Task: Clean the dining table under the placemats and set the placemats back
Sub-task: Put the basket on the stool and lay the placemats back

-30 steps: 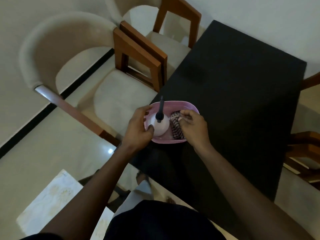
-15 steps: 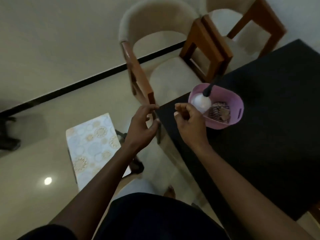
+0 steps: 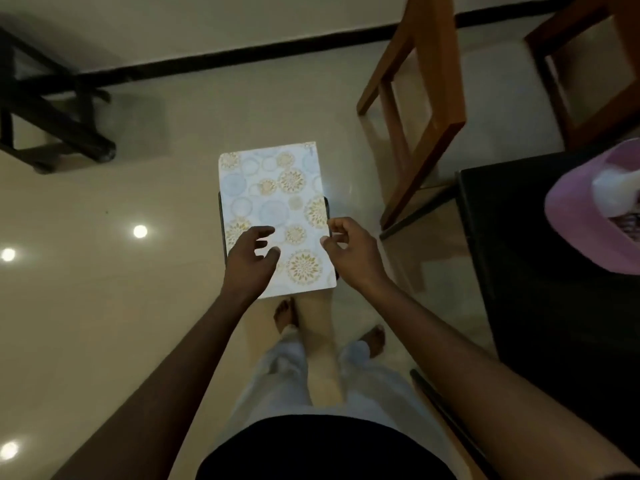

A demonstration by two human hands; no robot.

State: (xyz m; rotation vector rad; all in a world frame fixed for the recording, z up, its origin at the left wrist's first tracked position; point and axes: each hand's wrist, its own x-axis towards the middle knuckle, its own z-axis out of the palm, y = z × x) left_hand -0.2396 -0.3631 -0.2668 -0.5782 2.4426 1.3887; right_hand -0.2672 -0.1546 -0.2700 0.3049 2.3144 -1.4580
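Note:
A stack of placemats (image 3: 277, 202), white with gold and pale blue circles, lies on a small dark stand on the floor in front of me. My left hand (image 3: 251, 258) hovers over the near left part of the top mat, fingers loosely spread. At the mat's right edge is my right hand (image 3: 349, 251), fingers loosely curled and holding nothing. I cannot tell whether either hand touches the mat. The black dining table (image 3: 554, 306) stands at the right.
A pink basket (image 3: 575, 220) with a white bottle and a checked cloth sits on the table's near corner. Wooden chairs (image 3: 433, 98) stand beyond the table. Dark furniture legs (image 3: 52, 133) are at the upper left. My bare feet (image 3: 285, 315) are just behind the stand.
I have turned left, away from the table and the basket. Both hands left the basket and now reach down over the placemat stack.

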